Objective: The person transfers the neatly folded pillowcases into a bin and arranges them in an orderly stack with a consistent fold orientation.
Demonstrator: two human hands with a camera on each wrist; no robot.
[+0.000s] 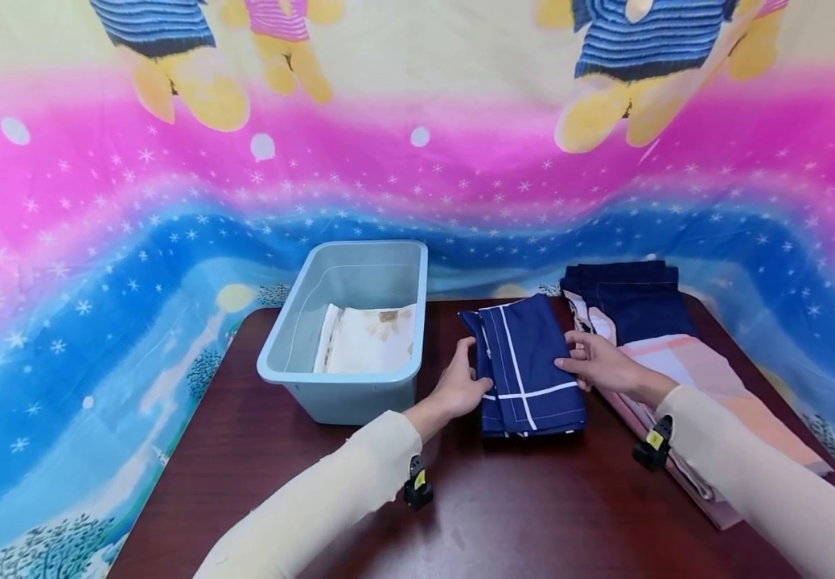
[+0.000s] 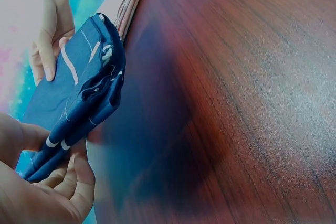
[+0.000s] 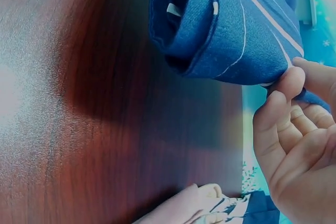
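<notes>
A folded navy cloth with white stripes (image 1: pixel 533 346) is held between both hands, over the table's middle. My left hand (image 1: pixel 458 388) grips its left edge; in the left wrist view the thumb lies on top and the fingers curl underneath. On the opposite edge my right hand (image 1: pixel 601 366) pinches the fabric between thumb and fingers, as the right wrist view shows too. The cloth's near end, with several rolled layers, appears raised off the tabletop, above a dark shadow.
Left of the cloth stands a grey-blue plastic tub (image 1: pixel 359 400) with a folded white patterned cloth (image 1: pixel 367 342) inside. At the right lie another navy cloth (image 1: pixel 631 301) and a pink and peach cloth (image 1: pixel 729 394). A printed curtain (image 1: pixel 417 181) borders the dark wooden table (image 1: pixel 244 450).
</notes>
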